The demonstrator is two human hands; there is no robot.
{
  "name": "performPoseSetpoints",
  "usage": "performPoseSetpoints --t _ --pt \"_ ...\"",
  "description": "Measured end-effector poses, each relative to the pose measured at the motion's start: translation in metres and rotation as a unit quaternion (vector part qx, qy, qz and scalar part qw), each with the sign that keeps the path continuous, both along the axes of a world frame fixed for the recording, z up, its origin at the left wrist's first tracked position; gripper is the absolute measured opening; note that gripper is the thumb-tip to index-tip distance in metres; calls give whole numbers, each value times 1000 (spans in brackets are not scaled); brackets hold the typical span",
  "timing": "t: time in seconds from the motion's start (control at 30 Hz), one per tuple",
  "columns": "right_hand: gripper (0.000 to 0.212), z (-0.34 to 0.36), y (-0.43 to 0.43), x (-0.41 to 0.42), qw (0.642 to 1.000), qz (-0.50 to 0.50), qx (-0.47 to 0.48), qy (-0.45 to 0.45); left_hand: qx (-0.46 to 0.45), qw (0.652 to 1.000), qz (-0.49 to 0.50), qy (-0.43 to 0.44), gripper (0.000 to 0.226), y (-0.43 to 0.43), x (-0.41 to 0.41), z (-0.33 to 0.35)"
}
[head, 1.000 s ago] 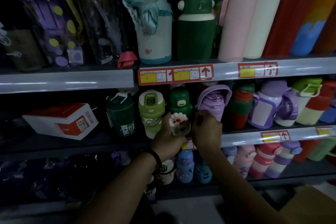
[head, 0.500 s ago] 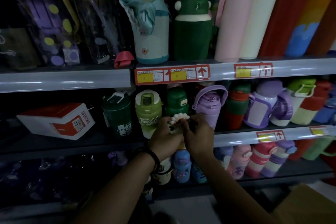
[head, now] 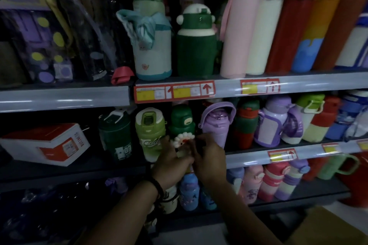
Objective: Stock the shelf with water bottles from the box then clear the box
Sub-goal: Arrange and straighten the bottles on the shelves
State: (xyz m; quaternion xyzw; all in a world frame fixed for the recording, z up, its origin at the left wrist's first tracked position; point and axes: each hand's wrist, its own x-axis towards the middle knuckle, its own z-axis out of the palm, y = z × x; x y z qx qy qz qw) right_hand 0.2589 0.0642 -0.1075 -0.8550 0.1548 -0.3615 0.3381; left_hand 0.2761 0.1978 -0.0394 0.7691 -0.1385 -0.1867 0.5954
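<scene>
The person is wearing a dark band (head: 158,186) at six o'clock of the left hand (head: 171,162), on the wrist; the forearms (head: 123,217) are showing bare.

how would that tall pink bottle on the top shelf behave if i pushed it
The tall pink bottle is slim for its height, so a push near the top would probably tip it. The cream bottle close beside it might stop a fall that way. Its smooth wall may be slippery.

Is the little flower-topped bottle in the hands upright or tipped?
Upright: the flower-topped bottle shows its lid above its body, gripped between left hand and right hand.
</scene>
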Motion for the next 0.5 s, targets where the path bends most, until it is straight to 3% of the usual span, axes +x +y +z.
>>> performPoseSetpoints --t 0.27,0.5 --pt "12 28 -38 -17 973 -137 165 -90 71 991 -109 -26 17 -6 -15 2" --pt "23 52 -83 -31 977 -81 177 -86 38 988 -133 -66 55 -48 -12 36"
